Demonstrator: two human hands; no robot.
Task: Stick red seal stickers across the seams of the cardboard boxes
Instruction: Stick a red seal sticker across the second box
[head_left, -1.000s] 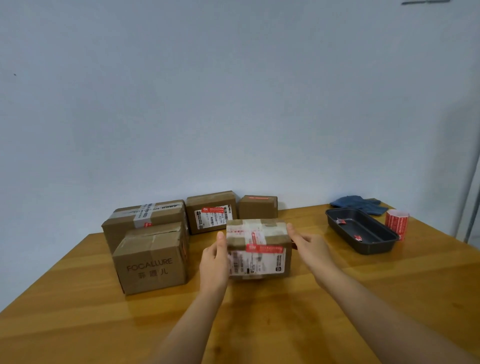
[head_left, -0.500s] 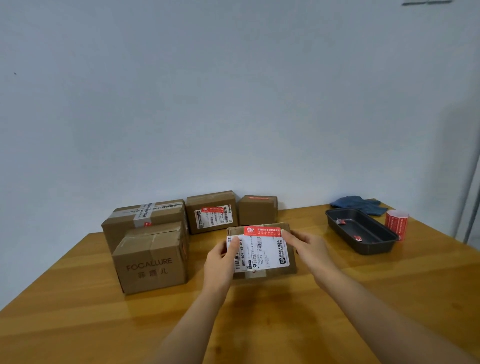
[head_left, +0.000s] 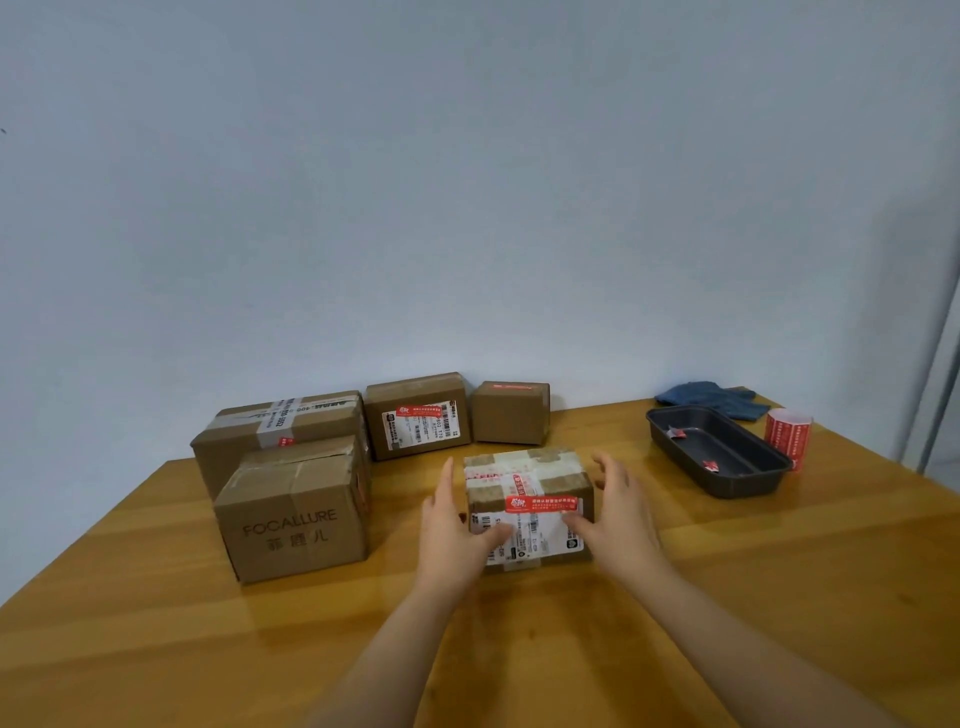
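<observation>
here | box (head_left: 527, 499) red-labelled | left box (head_left: 293, 525) "focallure" | both grips (head_left: 452, 525) (head_left: 615, 514) apart

Matt cardboard boxes (head_left: 529, 506) w/ glossy tape, varnished wood table (head_left: 779, 597).

Head view, forward-down over table (head_left: 675, 597), near.
</observation>
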